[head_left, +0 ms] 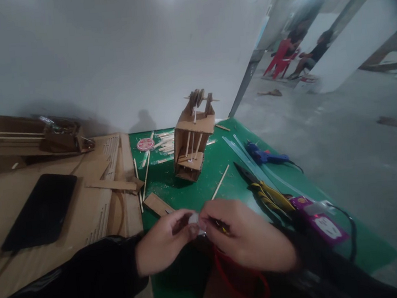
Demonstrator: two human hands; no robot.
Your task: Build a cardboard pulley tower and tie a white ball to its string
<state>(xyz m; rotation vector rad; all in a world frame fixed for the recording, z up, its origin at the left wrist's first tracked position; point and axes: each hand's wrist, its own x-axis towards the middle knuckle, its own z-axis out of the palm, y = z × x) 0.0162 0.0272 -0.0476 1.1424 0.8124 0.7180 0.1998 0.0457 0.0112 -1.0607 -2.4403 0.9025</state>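
Left hand: thumb and finger clamped on a small white piece, above the near part of the desk (167,194); left hand (167,242).
Right hand (243,233): fingertips pinched on that piece's other side, their exact grip covered by the knuckles.
Small white piece (193,219): between the 2 hands, mostly hidden, its shape unclear.
Yellow-and-dark item (223,228): a sliver under the right hand's fingers; cannot tell what it is.
Red loop (264,287): below the right hand at the near edge, partly covered and blurred.
Standing cardboard frame (176,152): open-fronted, toward the far edge, upright sticks inside, discs on top; it blocks part of the loose sticks (166,147) behind.
Left cardboard box (14,134): far-left corner, cut off by the view, 2 sticks lying inside; shiny contents at its right end unclear.
Dark slab (41,211): on the left side.
Right edge: pliers (268,194), blue glue gun (267,154) beyond, purple box (319,221) nearer, partly behind the right sleeve (336,267).
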